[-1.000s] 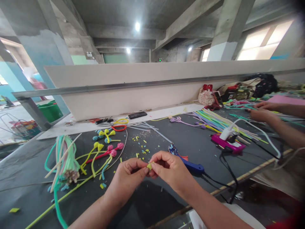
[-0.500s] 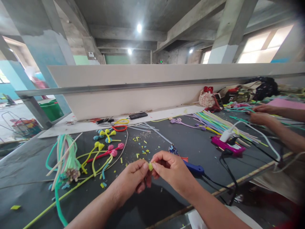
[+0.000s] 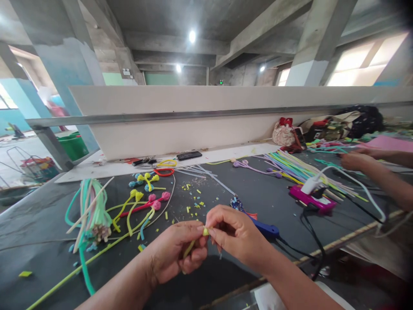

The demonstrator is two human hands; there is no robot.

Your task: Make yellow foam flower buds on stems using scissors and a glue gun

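Both hands meet over the dark table near its front edge. My left hand [image 3: 180, 247] is closed on a small yellow-green piece [image 3: 205, 232], pinched between thumb and index finger; a yellowish strand also shows under its curled fingers. From the other side, my right hand [image 3: 240, 234] pinches the same piece with thumb and fingertips. Just beyond my right hand lies a blue corded tool [image 3: 266, 228]. Left of my hands are yellow stems with knotted ends [image 3: 130, 209] and pink knotted ones [image 3: 156, 200]. Small yellow and blue scraps [image 3: 193, 206] are scattered behind my hands.
A bundle of mint and cream cords [image 3: 93, 206] lies at left, a long yellow-green cord [image 3: 74, 273] before it. A magenta power strip [image 3: 311, 199] with cables sits at right, near coloured strips [image 3: 300, 165]. Another person's hands [image 3: 358, 159] work at far right. A phone [image 3: 189, 155] lies behind.
My left hand has turned, and a yellowish strand now shows under its fingers. My right hand stays pinched at the yellow-green piece. The view has shifted slightly.
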